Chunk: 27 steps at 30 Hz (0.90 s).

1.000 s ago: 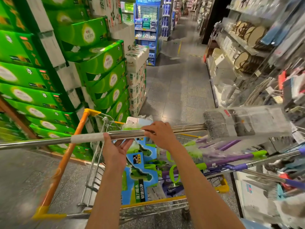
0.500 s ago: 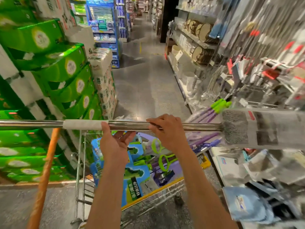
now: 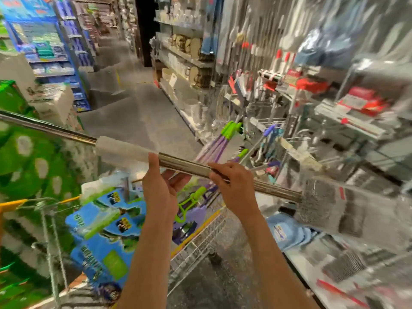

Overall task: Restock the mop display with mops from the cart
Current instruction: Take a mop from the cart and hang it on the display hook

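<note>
I hold a mop by its steel pole [image 3: 182, 164], which slopes down to the right across the view. Its grey head [image 3: 330, 208] sits in clear plastic wrap at the right end, close to the mop display [image 3: 334, 112]. My left hand [image 3: 160, 188] cups the pole from below, thumb over the top beside a white foam sleeve [image 3: 121, 150]. My right hand [image 3: 234, 186] grips the pole from above, further right. Below my arms stands the wire cart [image 3: 196, 241], loaded with purple-and-green mops [image 3: 214, 148] and blue boxed packs [image 3: 100, 241].
Stacked green cartons [image 3: 26, 166] rise at the left behind the cart. The aisle floor [image 3: 133, 108] runs ahead between shelves. Hanging mops and red-labelled tools [image 3: 361, 101] crowd the right rack. A light blue cloth pack [image 3: 287, 230] lies low on the right shelf.
The view has swung right toward the display. The pole has tilted from level to head-down on the right, and the mop head has moved closer to the rack. Both hands kept their hold.
</note>
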Tool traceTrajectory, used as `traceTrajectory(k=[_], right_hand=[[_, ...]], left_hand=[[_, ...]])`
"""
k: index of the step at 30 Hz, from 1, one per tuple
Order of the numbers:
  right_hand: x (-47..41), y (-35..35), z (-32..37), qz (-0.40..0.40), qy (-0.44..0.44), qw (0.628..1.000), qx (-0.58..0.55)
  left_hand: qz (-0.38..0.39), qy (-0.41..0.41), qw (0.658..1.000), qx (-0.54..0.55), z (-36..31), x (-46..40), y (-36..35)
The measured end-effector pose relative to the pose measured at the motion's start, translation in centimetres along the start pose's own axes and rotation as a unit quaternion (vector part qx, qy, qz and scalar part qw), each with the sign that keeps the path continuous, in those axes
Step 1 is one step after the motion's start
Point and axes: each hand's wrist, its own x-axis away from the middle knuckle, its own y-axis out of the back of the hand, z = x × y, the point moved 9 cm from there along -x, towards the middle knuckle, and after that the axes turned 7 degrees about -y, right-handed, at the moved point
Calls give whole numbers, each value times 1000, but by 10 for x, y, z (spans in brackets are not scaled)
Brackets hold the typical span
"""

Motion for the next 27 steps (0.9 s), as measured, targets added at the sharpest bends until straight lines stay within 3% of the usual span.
traceTrajectory(k=[11, 17, 27], right_hand=[[131, 88, -97, -92, -135, 985, -51], [196, 120, -131, -146, -197, 959, -141], [218, 155, -177, -177, -264, 936, -149]], left_hand=[[100, 110, 987, -66, 77, 126, -54], [183, 117, 971, -103, 106, 185, -78], [269, 120, 943, -156, 141, 220, -128]])
